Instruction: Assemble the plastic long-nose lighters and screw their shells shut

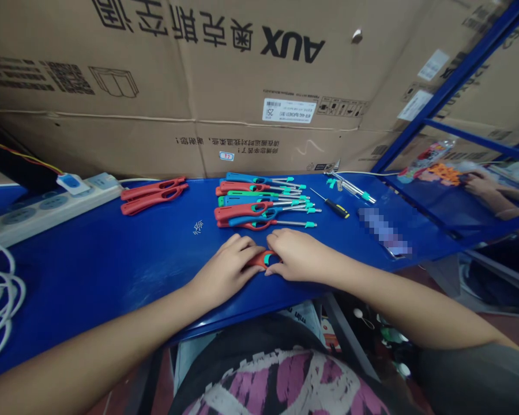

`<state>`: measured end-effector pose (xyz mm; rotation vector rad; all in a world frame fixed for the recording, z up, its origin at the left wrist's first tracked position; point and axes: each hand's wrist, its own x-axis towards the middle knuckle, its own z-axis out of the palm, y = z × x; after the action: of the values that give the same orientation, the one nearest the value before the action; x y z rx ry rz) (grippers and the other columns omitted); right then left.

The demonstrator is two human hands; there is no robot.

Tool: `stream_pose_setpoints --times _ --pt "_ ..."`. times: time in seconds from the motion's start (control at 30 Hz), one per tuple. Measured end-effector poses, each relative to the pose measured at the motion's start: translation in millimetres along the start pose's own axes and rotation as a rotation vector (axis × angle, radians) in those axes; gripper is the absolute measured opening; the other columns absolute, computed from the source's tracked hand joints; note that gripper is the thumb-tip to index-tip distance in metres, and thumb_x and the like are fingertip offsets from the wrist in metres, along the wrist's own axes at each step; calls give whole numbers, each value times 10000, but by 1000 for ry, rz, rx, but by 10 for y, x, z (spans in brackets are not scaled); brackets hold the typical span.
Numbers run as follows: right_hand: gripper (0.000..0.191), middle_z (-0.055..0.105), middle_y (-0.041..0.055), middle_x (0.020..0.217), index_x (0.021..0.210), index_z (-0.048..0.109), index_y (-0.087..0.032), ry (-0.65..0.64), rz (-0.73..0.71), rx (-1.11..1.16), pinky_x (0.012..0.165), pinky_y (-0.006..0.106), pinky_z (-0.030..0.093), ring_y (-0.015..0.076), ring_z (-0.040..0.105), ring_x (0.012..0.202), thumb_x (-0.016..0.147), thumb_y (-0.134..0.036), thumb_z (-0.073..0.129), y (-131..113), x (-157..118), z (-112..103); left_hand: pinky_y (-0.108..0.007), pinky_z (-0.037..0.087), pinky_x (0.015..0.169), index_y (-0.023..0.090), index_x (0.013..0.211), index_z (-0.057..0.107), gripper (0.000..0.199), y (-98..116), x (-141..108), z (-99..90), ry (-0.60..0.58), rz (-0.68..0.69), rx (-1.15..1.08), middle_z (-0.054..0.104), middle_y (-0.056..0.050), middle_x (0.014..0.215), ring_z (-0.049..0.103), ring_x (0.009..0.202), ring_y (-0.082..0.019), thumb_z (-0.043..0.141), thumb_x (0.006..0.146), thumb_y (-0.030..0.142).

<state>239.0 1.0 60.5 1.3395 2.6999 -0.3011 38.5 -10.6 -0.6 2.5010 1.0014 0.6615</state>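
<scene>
Between my hands, low over the blue table, is a red long-nosed lighter (257, 261) with a green trigger showing in its opening. My left hand (231, 265) has its fingers closed round one end. The other end is gripped by my right hand (296, 253), which covers most of it. Just beyond lies a row of red, blue and green lighters (244, 212) with metal tubes pointing right. A small heap of screws (198, 227) rests left of that row. A screwdriver (337, 207) with a black and yellow handle lies to the right.
Two red handle shells (153, 195) lie at the back left, near a white power strip (52, 202) and a coiled white cable (2, 305). Loose metal tubes (352, 187) and a blurred-out phone-like object (383, 230) lie right. Behind a blue frame, another person's hand (480, 183) is near orange parts (443, 173).
</scene>
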Motion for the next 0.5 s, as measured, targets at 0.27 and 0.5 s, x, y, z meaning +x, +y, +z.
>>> stream_pose_setpoints --times 0.27,0.5 --pt "378 672 101 947 953 587 -148 18 -72 121 688 316 409 241 621 846 821 -435 795 139 -23 -1 -417 492 950 182 1244 629 307 -4 -4 -11 10 14 -16 632 -87 1159 546 1041 -254 674 949 254" --pt "437 661 7 911 1021 553 -199 109 -81 329 644 264 402 170 597 772 782 -453 817 347 -91 86 -420 514 929 179 1240 639 296 -23 -4 13 42 7 -40 648 -88 1122 572 1027 -252 655 966 288"
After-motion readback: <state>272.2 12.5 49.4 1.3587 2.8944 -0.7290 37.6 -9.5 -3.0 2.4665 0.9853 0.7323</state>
